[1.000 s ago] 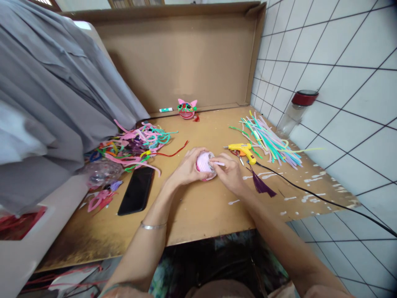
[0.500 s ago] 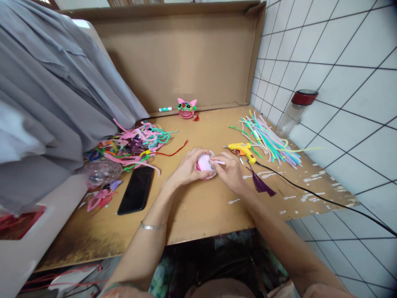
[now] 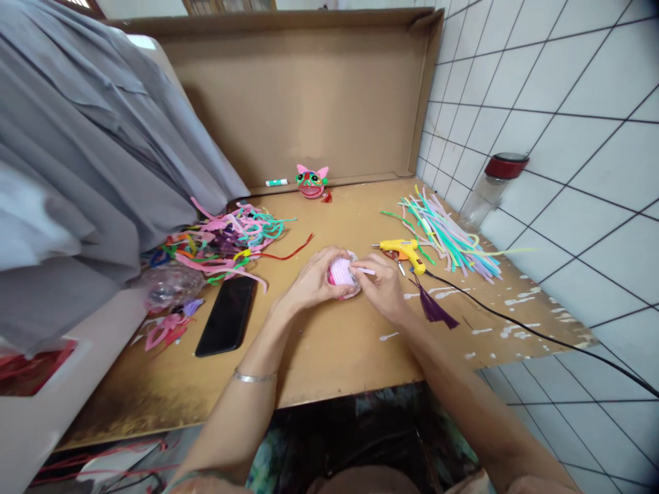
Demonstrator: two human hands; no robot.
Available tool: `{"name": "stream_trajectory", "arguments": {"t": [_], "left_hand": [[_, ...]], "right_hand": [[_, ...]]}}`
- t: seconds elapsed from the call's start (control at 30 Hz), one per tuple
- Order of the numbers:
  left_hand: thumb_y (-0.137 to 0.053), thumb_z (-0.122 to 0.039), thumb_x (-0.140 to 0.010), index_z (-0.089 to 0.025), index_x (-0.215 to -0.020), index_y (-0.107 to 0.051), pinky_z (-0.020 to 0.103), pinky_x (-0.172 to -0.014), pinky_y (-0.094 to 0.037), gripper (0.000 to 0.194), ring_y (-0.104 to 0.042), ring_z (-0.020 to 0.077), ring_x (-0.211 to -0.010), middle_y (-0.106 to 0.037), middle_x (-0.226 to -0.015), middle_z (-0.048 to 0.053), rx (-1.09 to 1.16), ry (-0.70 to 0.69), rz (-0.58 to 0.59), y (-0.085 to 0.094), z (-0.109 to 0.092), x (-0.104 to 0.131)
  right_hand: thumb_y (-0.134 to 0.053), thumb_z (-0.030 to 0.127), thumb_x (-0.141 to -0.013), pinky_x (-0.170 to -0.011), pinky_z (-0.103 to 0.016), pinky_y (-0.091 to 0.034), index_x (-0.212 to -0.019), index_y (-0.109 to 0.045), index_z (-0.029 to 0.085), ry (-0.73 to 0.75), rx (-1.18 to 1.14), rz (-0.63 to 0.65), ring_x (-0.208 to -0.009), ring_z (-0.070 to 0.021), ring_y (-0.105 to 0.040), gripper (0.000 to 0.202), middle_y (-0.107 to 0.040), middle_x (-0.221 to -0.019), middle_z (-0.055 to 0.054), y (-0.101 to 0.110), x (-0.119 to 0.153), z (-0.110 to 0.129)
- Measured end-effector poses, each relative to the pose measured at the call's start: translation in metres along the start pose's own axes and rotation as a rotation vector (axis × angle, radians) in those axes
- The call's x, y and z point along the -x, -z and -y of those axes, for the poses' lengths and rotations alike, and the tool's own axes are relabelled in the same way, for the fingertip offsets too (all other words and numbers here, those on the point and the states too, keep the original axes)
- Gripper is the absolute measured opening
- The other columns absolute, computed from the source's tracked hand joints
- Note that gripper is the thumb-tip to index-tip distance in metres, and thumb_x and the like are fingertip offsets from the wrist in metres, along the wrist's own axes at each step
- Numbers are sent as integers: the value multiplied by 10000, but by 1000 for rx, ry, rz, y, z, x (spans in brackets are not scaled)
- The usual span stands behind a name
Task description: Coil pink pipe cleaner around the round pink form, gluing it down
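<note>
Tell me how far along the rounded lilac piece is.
Lilac rows already cover part of the rounded piece. The left hand holds it; the right hand pinches a pale strip at its side. Probably left: securing that strip, perhaps adding the purple tassel, lying apart.

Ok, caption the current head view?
Left hand cradles a round lilac-and-pink craft piece; right hand pinches a pale lilac strip.
</note>
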State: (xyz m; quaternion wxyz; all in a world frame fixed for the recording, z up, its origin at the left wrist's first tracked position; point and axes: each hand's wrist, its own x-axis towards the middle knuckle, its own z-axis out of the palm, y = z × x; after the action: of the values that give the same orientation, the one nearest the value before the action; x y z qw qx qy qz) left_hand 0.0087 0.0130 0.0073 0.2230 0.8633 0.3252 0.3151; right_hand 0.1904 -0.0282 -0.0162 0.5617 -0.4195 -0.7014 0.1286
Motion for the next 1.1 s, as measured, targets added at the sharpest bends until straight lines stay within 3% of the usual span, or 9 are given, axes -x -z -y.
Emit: {"name": "stream_trajectory", "arguments": {"t": [0.33,0.9,1.1], "left_hand": [[-769,-457,-715,-205,-1202,-505,439,-1043,-441,609,-538,294,-1244,-562,-1272,124,-70,-25,11,-1,0,1],[-814,-439,-667,-213,-1230,-474,455,-1052,-439,695,-535,295,-1239,-541,-1283,126,-62,-40,32,-2,2,2],[-807,-356,-670,-218,-1209,-477,429,-1043,-446,647,-566,262,-1181,-546,-1268,109,-47,-48,-6,-5,1,3]], "right_hand": [[-576,267,-889,-710,-302,-501,-869,-728,215,-21,-4,-3,-780,-174,-629,162,-671,-831,-45,-1,-1,0],[-578,277,-893,-713,-303,-504,-849,-725,229,-16,42,-23,-771,-168,-629,161,-680,-810,-33,-1,-1,0],[-573,265,-889,-737,-295,-511,-883,-723,225,-34,12,-15,-802,-168,-638,156,-677,-843,-38,-2,1,0]]}}
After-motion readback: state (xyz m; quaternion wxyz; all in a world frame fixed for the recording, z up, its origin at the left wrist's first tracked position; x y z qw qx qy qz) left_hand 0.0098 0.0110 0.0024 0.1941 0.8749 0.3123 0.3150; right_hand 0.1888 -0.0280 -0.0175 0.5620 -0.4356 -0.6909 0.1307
